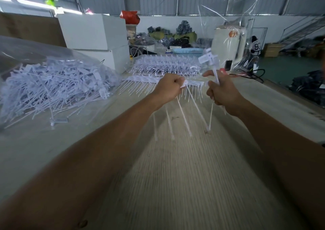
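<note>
Above the table [175,185], your left hand [168,88] clenches hanging ties [184,117]; right hand [222,93], three o'clock, clutches loose ties [209,59]; separate cleanly.

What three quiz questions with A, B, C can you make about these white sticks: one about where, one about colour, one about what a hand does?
1. Where is the loose pile of ties?
A. To the left of the hands, in a clear bag
B. On a chair
C. In a red bucket

2. What colour is the bunch of ties?
A. Green
B. White
C. Black

3. What is the right hand doing?
A. Lying flat and open
B. Waving, holding nothing
C. Gripping that bunch

Answers:
1 A, the heap lies in a clear bag at the left.
2 B, each tie in the bunch is white.
3 C, its fingers curl round ties that stick up, while the left hand pinches a strip of ties.
</note>
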`<state>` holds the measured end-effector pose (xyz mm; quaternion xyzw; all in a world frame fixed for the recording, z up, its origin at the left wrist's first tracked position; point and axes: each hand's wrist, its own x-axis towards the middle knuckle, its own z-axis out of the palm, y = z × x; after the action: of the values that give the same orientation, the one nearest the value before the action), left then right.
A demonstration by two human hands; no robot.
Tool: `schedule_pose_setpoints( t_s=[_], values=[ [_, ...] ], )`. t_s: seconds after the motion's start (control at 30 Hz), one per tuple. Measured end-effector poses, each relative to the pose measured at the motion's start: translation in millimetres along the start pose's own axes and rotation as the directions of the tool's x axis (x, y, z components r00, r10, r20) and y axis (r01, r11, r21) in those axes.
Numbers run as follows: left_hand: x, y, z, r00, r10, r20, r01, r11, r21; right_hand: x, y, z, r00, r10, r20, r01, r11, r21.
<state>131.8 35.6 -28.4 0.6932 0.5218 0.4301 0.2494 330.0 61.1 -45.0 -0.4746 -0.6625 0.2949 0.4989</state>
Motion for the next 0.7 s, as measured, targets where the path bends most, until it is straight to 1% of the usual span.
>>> schedule_pose_setpoints(
  t_s=[0.1,0.17,0.3,0.37,0.43,0.53,0.63,0.7],
  values=[
    [1,-2,-2,0.998,-0.024,0.054,0.021,0.999,0.039,-1,-10,12,0.996,-0.006,0.091,0.004,1.0,0.017],
    [1,-5,-2,0.997,-0.008,0.075,0.005,0.999,0.046,0,-16,20,0.987,-0.002,0.163,0.003,1.0,-0.004],
    [1,-6,-3,0.997,0.058,0.054,-0.057,0.998,-0.01,-1,-21,27,0.967,-0.067,0.246,0.087,0.994,-0.071],
    [2,-4,-5,0.996,0.081,0.037,-0.08,0.997,-0.021,-3,-20,26,0.96,-0.063,0.273,0.085,0.994,-0.069],
    [4,-4,-5,0.996,0.085,0.004,-0.085,0.996,-0.003,-5,-18,25,0.963,-0.043,0.266,0.055,0.998,-0.037],
    [4,-6,-3,0.998,0.051,-0.043,-0.051,0.999,0.02,-2,-15,24,0.976,-0.01,0.218,0.006,1.0,0.017],
    [5,-11,-1,0.999,0.03,-0.03,-0.026,0.994,0.106,-1,-14,23,0.982,0.022,0.187,-0.039,0.996,0.085],
    [4,-13,0,0.999,0.03,-0.022,-0.028,0.993,0.117,-1,-14,23,0.983,0.04,0.177,-0.058,0.994,0.096]
  ],
)
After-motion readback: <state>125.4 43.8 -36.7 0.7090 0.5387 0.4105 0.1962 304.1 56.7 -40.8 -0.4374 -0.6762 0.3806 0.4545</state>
